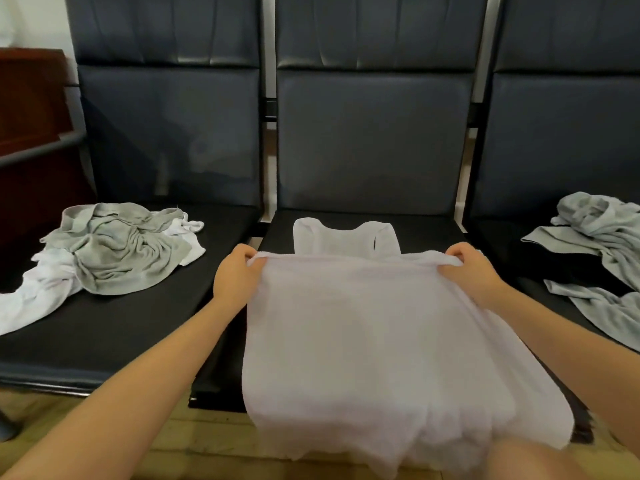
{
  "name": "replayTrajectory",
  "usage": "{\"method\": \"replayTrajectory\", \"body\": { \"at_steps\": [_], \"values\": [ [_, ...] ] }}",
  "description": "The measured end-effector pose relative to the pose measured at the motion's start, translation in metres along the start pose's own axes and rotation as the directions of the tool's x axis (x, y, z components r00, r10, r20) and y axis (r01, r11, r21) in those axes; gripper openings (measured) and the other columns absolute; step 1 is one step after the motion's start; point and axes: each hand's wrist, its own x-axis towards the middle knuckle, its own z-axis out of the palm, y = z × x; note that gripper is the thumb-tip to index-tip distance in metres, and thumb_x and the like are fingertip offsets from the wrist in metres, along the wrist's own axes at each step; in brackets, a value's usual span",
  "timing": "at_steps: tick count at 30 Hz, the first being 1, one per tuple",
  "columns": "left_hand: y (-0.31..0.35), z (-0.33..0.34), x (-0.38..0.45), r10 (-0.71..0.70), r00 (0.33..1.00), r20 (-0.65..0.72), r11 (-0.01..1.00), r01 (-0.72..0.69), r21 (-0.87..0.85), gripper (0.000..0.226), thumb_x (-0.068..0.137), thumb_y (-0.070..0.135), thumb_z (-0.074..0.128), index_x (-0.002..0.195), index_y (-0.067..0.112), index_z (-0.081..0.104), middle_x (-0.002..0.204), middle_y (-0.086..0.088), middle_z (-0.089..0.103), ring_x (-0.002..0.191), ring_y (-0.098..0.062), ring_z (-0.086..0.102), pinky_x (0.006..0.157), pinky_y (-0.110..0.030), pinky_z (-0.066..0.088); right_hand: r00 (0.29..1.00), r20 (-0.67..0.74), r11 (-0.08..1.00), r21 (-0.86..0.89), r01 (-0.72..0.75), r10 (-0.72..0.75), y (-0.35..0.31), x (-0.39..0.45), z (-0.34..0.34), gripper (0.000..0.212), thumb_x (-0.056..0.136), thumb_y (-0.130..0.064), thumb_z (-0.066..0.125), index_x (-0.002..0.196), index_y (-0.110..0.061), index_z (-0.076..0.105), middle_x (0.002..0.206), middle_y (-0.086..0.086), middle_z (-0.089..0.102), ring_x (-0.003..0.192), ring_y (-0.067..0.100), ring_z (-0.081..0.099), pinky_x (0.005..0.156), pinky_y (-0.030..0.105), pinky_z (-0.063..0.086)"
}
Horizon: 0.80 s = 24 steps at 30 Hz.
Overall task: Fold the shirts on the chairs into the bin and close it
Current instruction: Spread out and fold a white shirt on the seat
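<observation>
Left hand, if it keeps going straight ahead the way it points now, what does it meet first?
Probably the middle chair's seat, then its backrest. The left hand grips the white tank top, pointing forward and slightly right; depth is uncertain.

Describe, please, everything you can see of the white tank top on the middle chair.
The white tank top is a thin, soft-looking sleeveless shirt with two shoulder straps and a scooped neck. It lies on the middle seat, straps toward the backrest, its near part hanging over the front edge. The left hand and right hand each pinch a side of a fold raised across it. No other garment touches it.
</observation>
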Motion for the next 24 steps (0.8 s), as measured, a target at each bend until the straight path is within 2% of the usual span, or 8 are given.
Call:
{"method": "replayTrajectory", "body": {
  "at_steps": [4,8,10,12,15,19,21,24],
  "values": [
    [0.005,0.016,0.019,0.055,0.994,0.097,0.994,-0.063,0.088,0.024,0.094,0.022,0.054,0.118,0.018,0.057,0.110,0.001,0.062,0.097,-0.015,0.057,0.076,-0.025,0.039,0.983,0.149,0.987,0.102,-0.128,0.112,-0.004,0.028,-0.001,0.035,0.086,-0.006,0.065,0.118,-0.018,0.056,0.120,0.009,0.055,0.104,0.025,0.054,0.086,0.036,0.046],
    [0.003,0.031,0.031,0.112,0.981,0.161,0.969,-0.144,0.203,0.034,0.093,0.017,0.055,0.127,0.022,0.054,0.124,0.002,0.059,0.110,-0.016,0.056,0.083,-0.023,0.038,0.891,0.342,0.834,0.362,-0.417,0.297,-0.009,0.055,-0.003,0.054,0.085,-0.012,0.069,0.135,-0.026,0.054,0.130,0.009,0.055,0.112,0.032,0.058,0.097,0.047,0.049],
    [0.001,0.037,0.038,0.122,0.978,0.172,0.956,-0.163,0.244,0.033,0.094,0.019,0.055,0.126,0.024,0.055,0.126,0.002,0.058,0.111,-0.016,0.056,0.084,-0.023,0.039,0.911,0.304,0.862,0.338,-0.377,0.279,-0.004,0.065,0.001,0.052,0.086,-0.011,0.068,0.133,-0.026,0.055,0.130,0.007,0.056,0.111,0.029,0.059,0.094,0.045,0.051],
    [0.000,0.043,0.043,0.136,0.975,0.177,0.937,-0.185,0.297,0.030,0.094,0.025,0.054,0.124,0.026,0.057,0.123,0.002,0.056,0.108,-0.016,0.056,0.086,-0.025,0.043,0.959,0.168,0.910,0.314,-0.272,0.229,0.005,0.071,0.006,0.044,0.087,-0.007,0.066,0.127,-0.025,0.059,0.127,0.006,0.055,0.110,0.026,0.057,0.089,0.040,0.051],
    [0.000,0.051,0.050,0.191,0.967,0.167,0.908,-0.238,0.345,0.023,0.095,0.034,0.053,0.116,0.029,0.062,0.115,0.002,0.056,0.098,-0.013,0.056,0.091,-0.034,0.049,0.997,-0.065,0.995,0.089,-0.043,0.049,0.024,0.081,0.012,0.035,0.088,-0.008,0.064,0.122,-0.019,0.062,0.114,0.003,0.056,0.103,0.016,0.051,0.086,0.031,0.043],
    [0.011,0.065,0.063,0.229,0.959,0.164,0.891,-0.275,0.361,0.023,0.095,0.036,0.053,0.115,0.026,0.061,0.110,0.000,0.057,0.097,-0.013,0.055,0.090,-0.034,0.049,0.998,-0.042,0.969,-0.244,0.039,-0.051,0.032,0.092,0.015,0.029,0.089,-0.016,0.066,0.118,-0.018,0.063,0.089,-0.002,0.057,0.078,0.011,0.052,0.072,0.024,0.042],
    [0.018,0.075,0.070,0.234,0.960,0.155,0.881,-0.276,0.383,0.031,0.096,0.040,0.051,0.122,0.024,0.057,0.115,-0.003,0.057,0.101,-0.016,0.055,0.091,-0.033,0.048,0.999,-0.034,0.958,-0.288,0.014,-0.025,0.026,0.098,0.014,0.027,0.090,-0.020,0.065,0.117,-0.018,0.064,0.081,-0.005,0.055,0.073,0.009,0.051,0.072,0.026,0.045],
    [0.030,0.090,0.084,0.170,0.980,0.105,0.901,-0.198,0.386,0.049,0.095,0.046,0.049,0.138,0.022,0.044,0.132,-0.008,0.050,0.118,-0.024,0.049,0.098,-0.038,0.044,1.000,-0.015,0.959,-0.285,0.010,-0.015,0.009,0.109,0.019,0.029,0.092,-0.026,0.063,0.119,-0.017,0.063,0.087,-0.002,0.062,0.081,0.013,0.058,0.081,0.029,0.050]
  ]
}}
